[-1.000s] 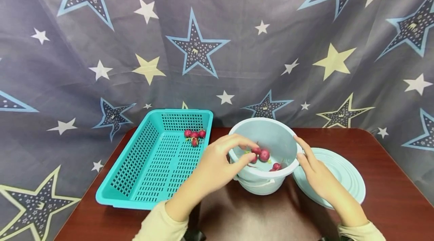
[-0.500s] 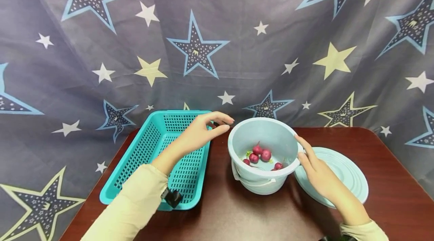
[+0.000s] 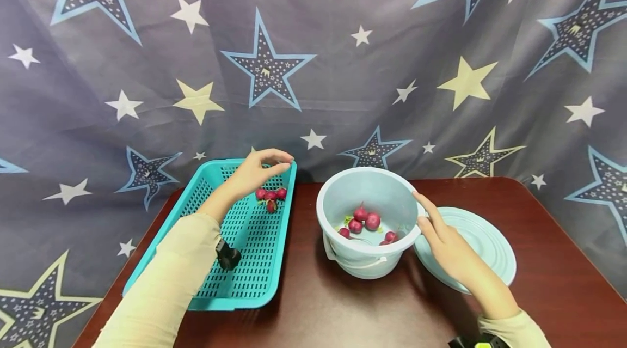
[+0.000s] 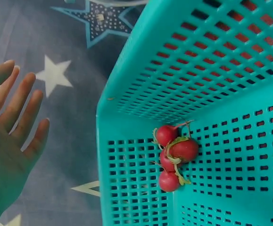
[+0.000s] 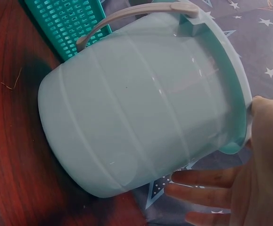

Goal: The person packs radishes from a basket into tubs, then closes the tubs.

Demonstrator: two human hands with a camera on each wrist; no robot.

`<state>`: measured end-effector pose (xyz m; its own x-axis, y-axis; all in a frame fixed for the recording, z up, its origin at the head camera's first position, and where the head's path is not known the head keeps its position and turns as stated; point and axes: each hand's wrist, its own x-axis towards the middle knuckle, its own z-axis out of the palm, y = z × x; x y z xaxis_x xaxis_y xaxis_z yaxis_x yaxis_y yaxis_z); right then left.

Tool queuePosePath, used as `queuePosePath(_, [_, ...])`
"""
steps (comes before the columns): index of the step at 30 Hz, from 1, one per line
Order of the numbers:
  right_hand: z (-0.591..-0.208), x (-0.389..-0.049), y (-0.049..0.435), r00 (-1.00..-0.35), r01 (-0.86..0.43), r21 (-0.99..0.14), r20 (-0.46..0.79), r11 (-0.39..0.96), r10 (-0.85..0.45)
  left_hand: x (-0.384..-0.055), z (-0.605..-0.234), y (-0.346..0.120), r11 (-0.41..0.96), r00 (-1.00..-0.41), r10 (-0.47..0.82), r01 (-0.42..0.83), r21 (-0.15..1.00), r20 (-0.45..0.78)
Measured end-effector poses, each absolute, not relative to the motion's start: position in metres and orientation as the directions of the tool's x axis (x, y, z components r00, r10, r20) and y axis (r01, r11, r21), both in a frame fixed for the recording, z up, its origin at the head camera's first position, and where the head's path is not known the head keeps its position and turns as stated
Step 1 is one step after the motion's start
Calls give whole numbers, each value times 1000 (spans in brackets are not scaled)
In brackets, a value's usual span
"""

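Observation:
My left hand is over the far end of the turquoise plastic basket, fingers relaxed and holding nothing. Several red radishes lie bunched in the basket's far corner, bits of leaf and root on them. To the right stands a pale blue bucket with more radishes on its bottom. The right hand rests at the bucket's right rim, the thumb against the edge. In the right wrist view its fingers stretch out fairly straight beside the outer wall.
A round pale blue lid lies on the dark red table, right of the bucket and partly under the right forearm. The bucket's handle hangs down at its side. A grey curtain with stars hangs behind the table.
The left hand has moved left from inside the bucket to above the basket. The right hand has stayed at the bucket rim. The head view has shifted slightly right.

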<state>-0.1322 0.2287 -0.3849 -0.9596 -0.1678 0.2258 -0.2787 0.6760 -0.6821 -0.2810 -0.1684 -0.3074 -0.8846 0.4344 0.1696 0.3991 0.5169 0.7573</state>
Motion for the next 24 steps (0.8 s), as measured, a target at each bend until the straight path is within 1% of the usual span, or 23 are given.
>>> queuePosePath(5, [-386,-134,228,-960,-276,-680,226,679,-163,-293,-321,-176,539,-903,407,360,761,139])
queuePosePath(9, [-387,-134,228,-961,-274,-680,227,681,-160,-301,-341,-186,570,-921,377,312,760,95])
queuePosePath(18, [-384,-133,228,-961,-272,-675,226,686,-159,-311,-373,-209,624,-947,319,243,743,42])
queuePosePath(24, [-386,-134,227,-959,-278,-681,235,677,-158,-323,-392,-227,708,-959,283,212,673,4])
